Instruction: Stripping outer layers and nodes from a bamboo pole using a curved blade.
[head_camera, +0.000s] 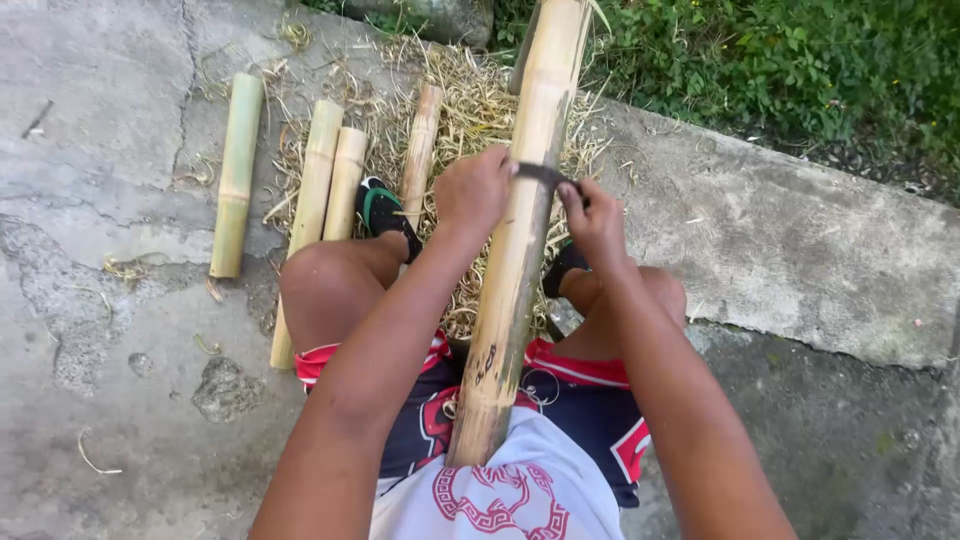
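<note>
A long pale bamboo pole leans from my lap up past the top of the view, between my knees. A dark curved blade lies across the pole. My left hand grips the blade's left end, fingers closed. My right hand holds its right end against the pole's side. Both hands sit at the same height on the pole, one on each side.
Several cut bamboo sections lie on the cracked concrete to the left. A heap of dry shavings covers the ground ahead of my sandalled foot. Green plants border the concrete at top right.
</note>
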